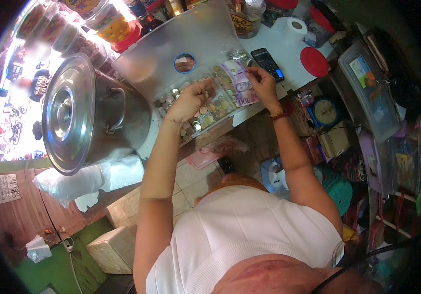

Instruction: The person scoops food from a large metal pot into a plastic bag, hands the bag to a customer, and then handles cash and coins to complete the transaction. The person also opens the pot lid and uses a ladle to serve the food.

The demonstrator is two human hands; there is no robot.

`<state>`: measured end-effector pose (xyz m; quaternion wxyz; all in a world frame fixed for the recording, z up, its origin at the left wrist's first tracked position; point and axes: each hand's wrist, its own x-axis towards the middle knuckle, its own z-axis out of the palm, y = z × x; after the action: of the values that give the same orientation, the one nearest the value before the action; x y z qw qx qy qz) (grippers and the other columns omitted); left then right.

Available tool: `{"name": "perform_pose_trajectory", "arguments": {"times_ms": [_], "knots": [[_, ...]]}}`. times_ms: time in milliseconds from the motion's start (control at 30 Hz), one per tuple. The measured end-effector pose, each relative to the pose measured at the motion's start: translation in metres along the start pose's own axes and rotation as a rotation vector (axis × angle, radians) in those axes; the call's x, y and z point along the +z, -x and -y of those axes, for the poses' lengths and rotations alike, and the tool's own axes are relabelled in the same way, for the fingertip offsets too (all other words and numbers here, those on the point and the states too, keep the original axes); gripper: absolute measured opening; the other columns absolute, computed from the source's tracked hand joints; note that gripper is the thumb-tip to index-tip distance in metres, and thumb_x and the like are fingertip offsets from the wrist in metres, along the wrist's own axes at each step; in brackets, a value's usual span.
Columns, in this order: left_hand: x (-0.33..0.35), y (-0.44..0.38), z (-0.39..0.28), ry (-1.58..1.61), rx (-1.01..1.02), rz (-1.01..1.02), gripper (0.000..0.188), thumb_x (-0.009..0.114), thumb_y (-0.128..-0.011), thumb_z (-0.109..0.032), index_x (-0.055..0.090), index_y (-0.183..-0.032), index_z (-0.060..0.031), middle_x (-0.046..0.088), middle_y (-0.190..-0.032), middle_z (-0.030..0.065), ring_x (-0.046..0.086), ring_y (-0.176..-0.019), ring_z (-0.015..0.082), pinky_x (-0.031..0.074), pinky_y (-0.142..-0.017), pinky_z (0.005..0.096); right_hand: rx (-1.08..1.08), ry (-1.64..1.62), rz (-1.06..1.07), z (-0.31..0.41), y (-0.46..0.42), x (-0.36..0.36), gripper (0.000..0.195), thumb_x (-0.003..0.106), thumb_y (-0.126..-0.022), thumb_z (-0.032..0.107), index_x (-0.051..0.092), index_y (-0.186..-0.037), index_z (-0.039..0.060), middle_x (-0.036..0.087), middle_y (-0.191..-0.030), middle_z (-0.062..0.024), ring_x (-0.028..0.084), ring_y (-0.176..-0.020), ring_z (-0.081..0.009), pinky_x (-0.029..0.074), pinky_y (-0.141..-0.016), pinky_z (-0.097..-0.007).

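My left hand (193, 98) is over the coin compartments of a clear plastic cash box (216, 117), its fingers curled inward. Whether a coin is between those fingers is hard to tell. Coins (204, 119) of silver and gold colour fill the divided sections. With thumb and fingertips, my right hand (263, 85) grips the edge of a purple 100 banknote (240, 86), which spans the box's right-hand sections. Crumpled clear plastic (238, 55) sits at the box's back right corner. The raised frosted lid (181, 40) bears a round blue-rimmed piece (184, 63).
A large lidded metal pot (122, 106) stands left of the box. To the right are a phone showing a keypad (267, 63), a red lid (313, 61) and a white paper roll (294, 28). Food jars (109, 27) line the back. Wrapped white bundles (85, 182) lie below the pot.
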<state>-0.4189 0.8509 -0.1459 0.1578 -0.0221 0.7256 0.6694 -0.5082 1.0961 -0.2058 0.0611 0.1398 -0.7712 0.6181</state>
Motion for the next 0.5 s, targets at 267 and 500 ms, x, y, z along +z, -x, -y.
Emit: {"name": "perform_pose_trajectory", "arguments": {"times_ms": [267,500], "knots": [[-0.039,-0.046,-0.005,0.401,-0.140,-0.402,0.030,0.050,-0.086,-0.012,0.060,-0.112,-0.0022,0.063,-0.078,0.0048,0.056,-0.054,0.0131,0.044,-0.047,0.0270,0.043,-0.011,-0.012,-0.001,0.005,0.000,0.018,0.066,-0.086,0.013,0.065,-0.101,0.0016,0.065,-0.085,-0.0013,0.057,-0.076,-0.0081,0.047,-0.069,-0.0241],[-0.008,-0.051,0.010,-0.980,0.108,-0.463,0.026,0.071,-0.071,-0.028,0.069,-0.078,-0.0033,0.069,-0.082,0.0131,0.068,-0.072,0.0289,0.052,-0.060,0.0420,0.078,-0.167,-0.166,-0.012,0.007,0.006,0.020,0.064,-0.087,0.010,0.063,-0.103,-0.0011,0.067,-0.096,-0.0070,0.062,-0.087,-0.0146,0.049,-0.079,-0.0300]]}}
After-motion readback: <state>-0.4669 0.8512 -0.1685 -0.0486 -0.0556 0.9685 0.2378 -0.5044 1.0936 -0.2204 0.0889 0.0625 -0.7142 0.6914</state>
